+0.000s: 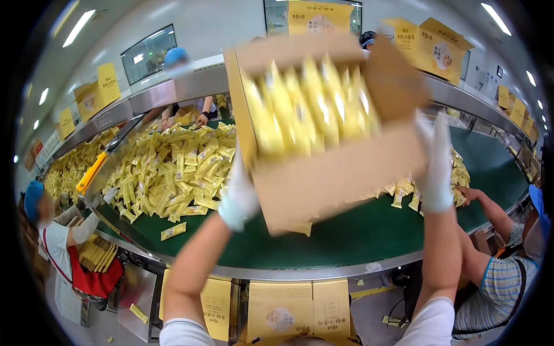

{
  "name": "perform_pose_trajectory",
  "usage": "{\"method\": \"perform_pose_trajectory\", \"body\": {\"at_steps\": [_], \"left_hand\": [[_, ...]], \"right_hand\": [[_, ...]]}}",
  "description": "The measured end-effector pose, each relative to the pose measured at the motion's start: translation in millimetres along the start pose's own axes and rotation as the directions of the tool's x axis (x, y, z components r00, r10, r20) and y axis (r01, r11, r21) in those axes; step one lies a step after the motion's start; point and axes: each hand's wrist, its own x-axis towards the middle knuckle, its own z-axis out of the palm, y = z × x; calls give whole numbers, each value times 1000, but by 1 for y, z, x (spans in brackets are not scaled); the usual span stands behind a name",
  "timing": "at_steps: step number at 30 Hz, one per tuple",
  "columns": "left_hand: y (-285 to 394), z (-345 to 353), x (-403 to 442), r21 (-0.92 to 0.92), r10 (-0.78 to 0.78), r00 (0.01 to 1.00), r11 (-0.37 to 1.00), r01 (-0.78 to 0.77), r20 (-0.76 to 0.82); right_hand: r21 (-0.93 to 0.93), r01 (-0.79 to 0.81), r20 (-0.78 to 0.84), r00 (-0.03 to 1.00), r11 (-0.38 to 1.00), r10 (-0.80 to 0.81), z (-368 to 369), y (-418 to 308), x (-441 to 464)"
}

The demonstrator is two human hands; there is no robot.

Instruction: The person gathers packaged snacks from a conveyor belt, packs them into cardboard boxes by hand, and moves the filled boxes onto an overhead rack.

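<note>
A cardboard box (334,173) hangs raised and tilted above the belt, its flaps open and blurred by motion. Inside stand rows of shiny yellow snack packets (311,106). My left hand (239,190), in a white glove, grips the box's left side, its fingers partly hidden. On the opposite side my right hand (434,167), also gloved in white, holds the box near a brown flap. Below and behind the box lies a heap of loose yellow packets (173,167) on the green conveyor belt (277,251).
Printed yellow cartons (280,311) stand below the belt's near edge. More yellow boxes (443,52) line the metal shelf above. Co-workers sit at left (57,230) and right (496,277); another person's hands (202,118) are across the belt. A yellow-handled bar (91,173) crosses at left.
</note>
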Motion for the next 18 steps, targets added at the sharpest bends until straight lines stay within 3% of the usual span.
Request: {"method": "perform_pose_trajectory", "body": {"at_steps": [1,2,3,4,5,6,8,10,11,13,14,15,18], "left_hand": [[15,-10,43,125,120,991,986,-112,-53],[27,-19,85,242,227,969,950,-198,-96],[37,-24,120,281,277,953,931,-235,-123],[39,-30,151,153,237,963,964,-217,-126],[37,-36,181,22,195,973,981,-194,-126],[29,-45,208,166,194,971,971,-170,-140],[13,-60,243,389,102,979,921,-26,-176],[5,-69,262,538,-73,967,819,197,-243],[7,-72,269,602,-175,959,749,277,-224],[6,-43,259,635,45,963,759,139,-265],[-2,-37,256,675,95,967,732,94,-237],[-12,-34,252,712,142,967,700,52,-211],[-37,-24,235,813,293,951,575,-93,-99]], "right_hand": [[-715,20,152,980,699,127,23,22,49],[-891,206,249,967,405,56,24,21,87],[-938,344,345,939,-46,-17,24,20,125],[-832,361,434,897,-420,-88,25,19,163],[-864,390,453,877,-317,-157,28,44,192],[-884,416,460,857,-213,-234,25,52,214],[-871,293,414,870,-395,-269,7,23,250],[-475,101,467,871,-874,-153,-16,-1,259],[-182,4,459,885,-983,-81,-28,-10,259],[121,-197,478,870,-973,-117,-61,-11,239],[215,-267,359,916,-940,-178,-53,12,224],[441,-267,315,940,-857,-130,-58,14,218],[308,-94,370,929,-947,28,-67,-14,205]]}}
